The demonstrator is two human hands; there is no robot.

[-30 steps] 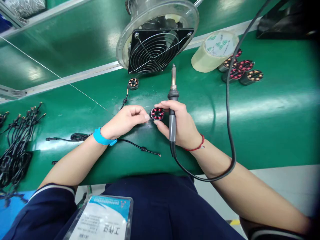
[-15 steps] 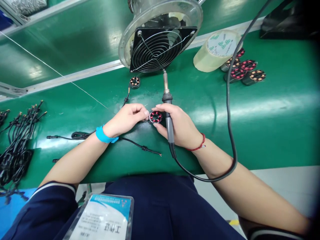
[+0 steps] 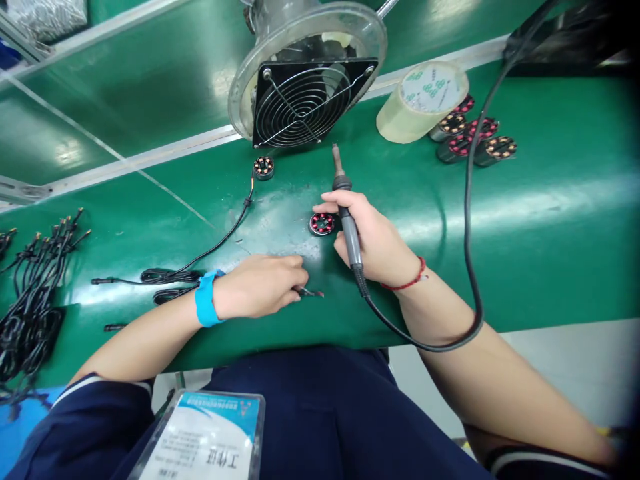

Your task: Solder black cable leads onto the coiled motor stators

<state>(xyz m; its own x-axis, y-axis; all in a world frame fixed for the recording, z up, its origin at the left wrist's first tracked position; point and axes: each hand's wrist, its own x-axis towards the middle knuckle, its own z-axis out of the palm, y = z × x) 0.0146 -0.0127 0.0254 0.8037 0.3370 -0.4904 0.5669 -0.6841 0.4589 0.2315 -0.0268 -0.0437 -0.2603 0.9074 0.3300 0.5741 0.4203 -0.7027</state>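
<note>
My right hand (image 3: 375, 243) is closed round a soldering iron (image 3: 345, 200), its tip pointing away from me towards the fan. Just left of that hand a small round coil part with red windings (image 3: 322, 223) lies on the green belt (image 3: 525, 220), touched by my fingertips. My left hand (image 3: 260, 285), with a blue wristband, is down near the belt's front edge, its fingers pinched on the end of a thin black cable (image 3: 311, 292). The iron's black cord (image 3: 470, 220) loops round my right forearm.
A black wire-grille fan (image 3: 305, 93) stands at the back. A tape roll (image 3: 423, 100) and several coil parts (image 3: 473, 140) sit at the back right. Another coil part with a black lead (image 3: 263, 167) lies ahead. A bundle of black cables (image 3: 30, 293) lies at the left.
My left hand has left the coil part and come down towards me onto the black cable's end. The right hand with the iron shifted slightly right; the coil part now lies alone on the belt.
</note>
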